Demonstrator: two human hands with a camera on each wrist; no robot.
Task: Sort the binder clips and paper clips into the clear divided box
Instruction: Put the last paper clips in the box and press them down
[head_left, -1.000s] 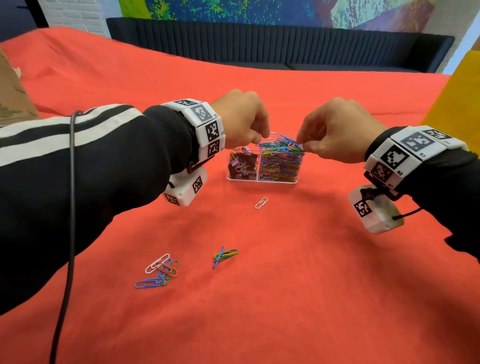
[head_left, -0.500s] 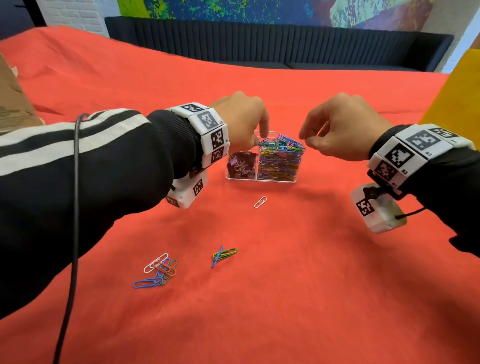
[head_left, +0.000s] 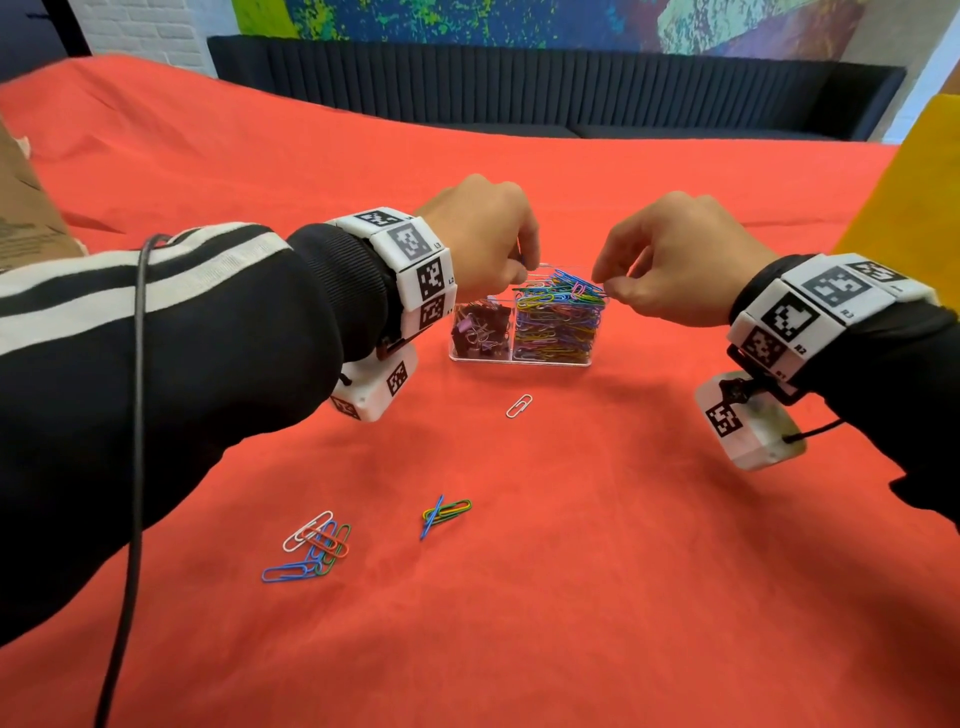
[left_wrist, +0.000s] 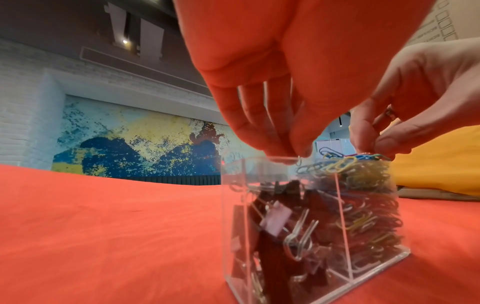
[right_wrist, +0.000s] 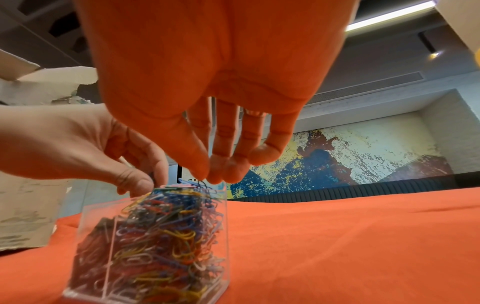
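The clear divided box (head_left: 483, 356) stands on the red cloth between my hands. Dark binder clips (head_left: 480, 326) fill its left compartment. Coloured paper clips (head_left: 558, 325) fill the right one and heap above the rim. My left hand (head_left: 525, 267) hovers over the divider, its fingertips (left_wrist: 298, 155) pinching a small clip at the rim. My right hand (head_left: 602, 283) pinches a paper clip on top of the heap (right_wrist: 207, 179). Loose paper clips lie nearer me: a white one (head_left: 519, 406), a small bunch (head_left: 445, 512) and a larger bunch (head_left: 314, 551).
A cardboard box (head_left: 21, 208) sits at the left edge and a yellow object (head_left: 909, 197) at the right. A dark sofa (head_left: 519, 88) runs along the back. A black cable (head_left: 137, 415) hangs over my left sleeve.
Half a second ago my right hand was lifted with its fingers apart; it has come back down and pinched at the heap. My left fingertips have closed again over the box rim.
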